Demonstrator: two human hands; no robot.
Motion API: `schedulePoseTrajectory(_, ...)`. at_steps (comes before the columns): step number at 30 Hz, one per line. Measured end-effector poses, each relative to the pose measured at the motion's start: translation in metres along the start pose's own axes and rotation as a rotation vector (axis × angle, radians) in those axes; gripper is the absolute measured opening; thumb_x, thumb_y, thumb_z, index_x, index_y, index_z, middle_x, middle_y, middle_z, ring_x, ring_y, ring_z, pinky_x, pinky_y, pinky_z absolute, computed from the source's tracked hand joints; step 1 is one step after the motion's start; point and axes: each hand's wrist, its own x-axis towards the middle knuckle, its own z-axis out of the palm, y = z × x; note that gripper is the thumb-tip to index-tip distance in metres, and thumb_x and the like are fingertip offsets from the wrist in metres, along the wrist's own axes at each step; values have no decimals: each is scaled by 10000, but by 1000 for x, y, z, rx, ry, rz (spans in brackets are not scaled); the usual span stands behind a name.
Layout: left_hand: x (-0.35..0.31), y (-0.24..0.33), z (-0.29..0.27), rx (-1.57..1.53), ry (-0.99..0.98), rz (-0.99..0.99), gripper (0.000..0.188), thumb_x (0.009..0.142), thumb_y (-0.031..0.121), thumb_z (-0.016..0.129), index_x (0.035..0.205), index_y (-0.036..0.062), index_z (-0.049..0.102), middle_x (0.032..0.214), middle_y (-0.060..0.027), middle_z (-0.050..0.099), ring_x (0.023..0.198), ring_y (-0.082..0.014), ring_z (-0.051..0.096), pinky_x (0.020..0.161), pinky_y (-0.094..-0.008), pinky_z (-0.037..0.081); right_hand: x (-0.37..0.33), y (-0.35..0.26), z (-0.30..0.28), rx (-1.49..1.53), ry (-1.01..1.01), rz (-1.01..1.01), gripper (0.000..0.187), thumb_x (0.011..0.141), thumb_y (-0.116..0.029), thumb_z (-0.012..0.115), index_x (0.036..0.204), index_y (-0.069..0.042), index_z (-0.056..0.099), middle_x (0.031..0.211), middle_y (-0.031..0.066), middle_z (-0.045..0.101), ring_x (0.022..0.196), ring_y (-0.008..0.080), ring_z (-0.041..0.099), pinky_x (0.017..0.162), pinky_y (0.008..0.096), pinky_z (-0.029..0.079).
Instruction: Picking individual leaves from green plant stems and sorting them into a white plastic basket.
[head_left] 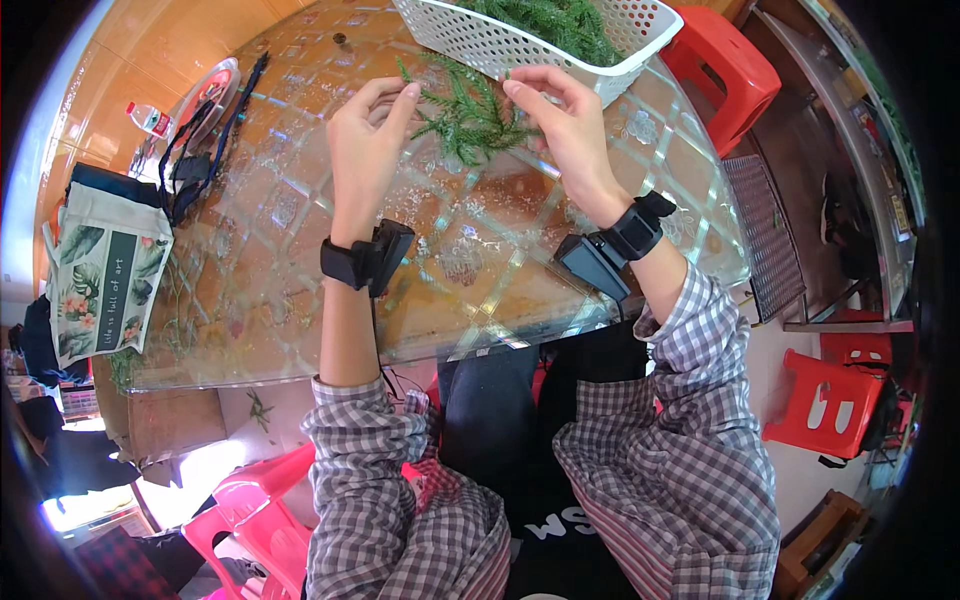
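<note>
A green, needle-leaved artificial evergreen sprig (470, 125) is spread between my hands above the glass-topped table (465, 215). My left hand (362, 145) pinches a tip at the sprig's left side between thumb and forefinger. On the other side, my right hand (578, 140) is closed on another tip, its thumb and forefinger together near the basket's front. Just beyond stands a white perforated plastic basket (480, 38), filled with more green sprigs (560, 22).
A printed canvas bag (105, 270) rests at the table's left edge, near a red-labelled bottle (148, 120) and a tray (210, 95). Red stools (725, 65) stand right of the table, a pink chair (265, 510) lower left. White specks dot the glass.
</note>
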Motion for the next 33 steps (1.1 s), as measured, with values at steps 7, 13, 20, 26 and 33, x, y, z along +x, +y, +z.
schedulePoseTrajectory(7, -11, 0, 20, 85, -32, 138, 183, 804, 96, 610, 925, -39, 581, 826, -93, 631, 701, -117, 605, 595, -228, 478, 2, 10, -1, -173, 4, -161, 233, 784, -69, 616, 1016, -50, 623, 986, 8, 604, 693, 29, 517, 571, 164, 383)
schedulePoseTrajectory(13, -16, -1, 25, 235, -72, 324, 153, 780, 35, 593, 928, -1, 586, 802, -92, 628, 688, -153, 628, 578, -237, 479, -1, 5, 1, -290, -5, -207, 300, 741, -16, 613, 1031, -90, 624, 999, -19, 607, 607, 28, 484, 519, 180, 381)
schedulePoseTrajectory(20, -18, 4, 29, 230, -10, 415, 198, 766, -22, 585, 960, 14, 577, 792, -75, 624, 691, -149, 638, 562, -233, 481, 0, 5, 2, -752, -56, -633, 331, 701, -15, 612, 1008, -140, 624, 1040, -31, 591, 525, 92, 465, 489, 219, 399)
schedulePoseTrajectory(26, -19, 5, 31, 121, 69, 437, 215, 754, -52, 588, 959, 14, 577, 792, -69, 630, 670, -133, 638, 559, -223, 482, 4, 11, -4, -825, -13, -570, 251, 705, -50, 613, 946, -120, 630, 1020, -15, 588, 521, 125, 482, 493, 242, 406)
schedulePoseTrajectory(33, -18, 3, 25, 162, 236, 509, 167, 753, -66, 585, 902, 7, 604, 753, -69, 638, 647, -128, 633, 567, -212, 481, 7, 8, -8, -900, 53, -498, 174, 727, -118, 643, 898, -87, 632, 979, 17, 586, 494, 116, 467, 483, 247, 395)
